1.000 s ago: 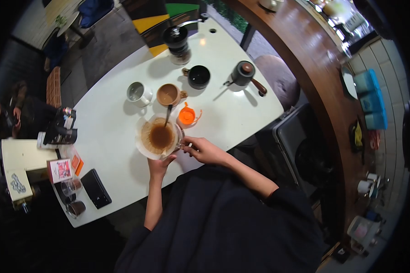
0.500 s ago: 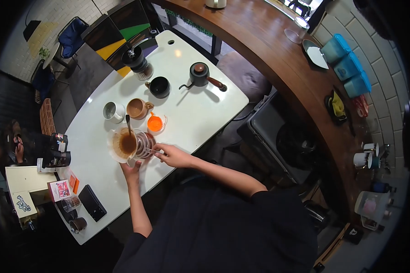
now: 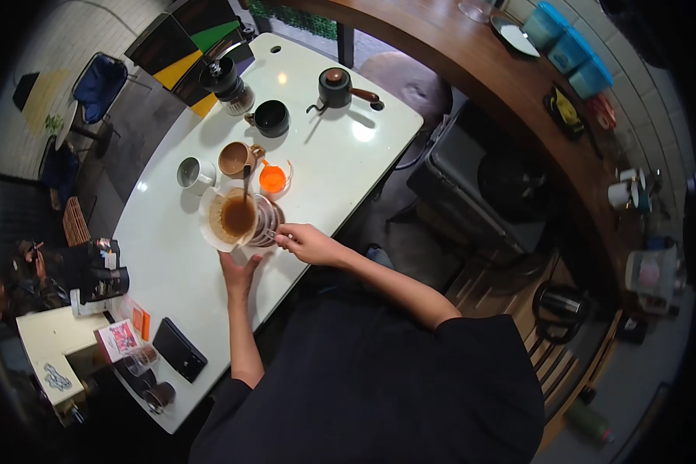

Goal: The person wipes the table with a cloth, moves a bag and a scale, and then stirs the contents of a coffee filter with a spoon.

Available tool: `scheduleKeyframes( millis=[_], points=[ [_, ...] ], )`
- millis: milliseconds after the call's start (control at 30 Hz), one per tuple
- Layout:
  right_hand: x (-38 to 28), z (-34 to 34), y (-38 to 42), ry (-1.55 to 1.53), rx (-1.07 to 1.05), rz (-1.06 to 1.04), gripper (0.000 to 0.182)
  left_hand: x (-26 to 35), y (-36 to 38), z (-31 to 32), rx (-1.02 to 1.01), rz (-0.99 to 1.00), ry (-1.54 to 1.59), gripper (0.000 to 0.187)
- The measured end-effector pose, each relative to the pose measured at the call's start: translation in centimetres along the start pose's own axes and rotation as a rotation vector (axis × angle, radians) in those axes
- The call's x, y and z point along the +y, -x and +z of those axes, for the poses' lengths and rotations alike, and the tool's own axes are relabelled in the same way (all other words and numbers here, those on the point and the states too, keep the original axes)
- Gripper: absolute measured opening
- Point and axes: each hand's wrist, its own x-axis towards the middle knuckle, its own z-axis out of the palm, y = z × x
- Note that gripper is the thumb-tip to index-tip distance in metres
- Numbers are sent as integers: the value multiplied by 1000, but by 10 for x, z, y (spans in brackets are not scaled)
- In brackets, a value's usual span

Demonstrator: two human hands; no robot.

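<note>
A coffee dripper with a white paper filter (image 3: 213,226) holds brown liquid and grounds. It sits on a glass carafe (image 3: 266,220), and a dark-handled spoon (image 3: 247,183) stands in it. My left hand (image 3: 240,271) is at the dripper's near side, its thumb apart and its fingertips partly hidden under the filter's edge. My right hand (image 3: 308,243) is closed around the carafe's handle. Just beyond are an orange item (image 3: 272,179) on a small clear dish, a brown cup (image 3: 238,159) and a white cup (image 3: 196,176).
Farther along the white table (image 3: 336,185) stand a black cup (image 3: 271,118), a hand grinder (image 3: 227,87) and a gooseneck kettle (image 3: 335,88). A black flat device (image 3: 179,349) and small glasses lie at the near left. Another person (image 3: 35,267) is at far left. A wooden counter (image 3: 472,81) curves along the right.
My view has shifted, so the table and its things appear higher, with the dripper and carafe also farther right. Both hands stay at the dripper and carafe.
</note>
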Motion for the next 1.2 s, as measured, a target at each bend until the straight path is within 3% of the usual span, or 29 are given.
scheduleKeyframes(
  millis=[100,200,300,367,567,633,667,767,800,833,933,1000,1100,1167,1200],
  points=[
    [-7,18,13,-79,115,52,23,3,-6,-9,-143,41,-15,123],
    [-21,26,29,-40,201,68,22,5,-9,-11,-222,130,22,102],
    [-22,36,42,-65,292,111,21,4,-7,-8,-310,105,-38,103],
    [-19,41,50,-87,291,127,22,-6,-5,-5,-299,194,-110,105],
    [-21,42,59,23,346,123,22,12,-11,1,-351,157,124,108],
    [-47,34,65,136,455,115,23,12,-15,1,-432,113,134,107],
    [-64,26,69,162,468,207,25,12,-17,1,-437,115,135,107],
    [-81,11,71,157,619,57,26,10,-17,1,-466,134,117,107],
    [-84,7,69,150,652,-6,28,10,-17,2,-386,164,119,107],
    [-89,5,66,153,661,-5,28,10,-16,3,-304,193,122,107],
    [-108,0,55,2,711,-83,38,14,-16,3,-318,182,187,107],
    [-112,-3,43,65,723,-129,39,18,-15,3,-321,186,182,106],
    [-110,-12,28,143,712,-210,40,30,-14,8,-340,181,202,91],
    [-117,-14,23,223,670,-205,34,51,-15,9,-405,142,294,70],
    [-118,-13,22,254,683,-242,30,54,-14,11,-401,141,292,70]
  ],
)
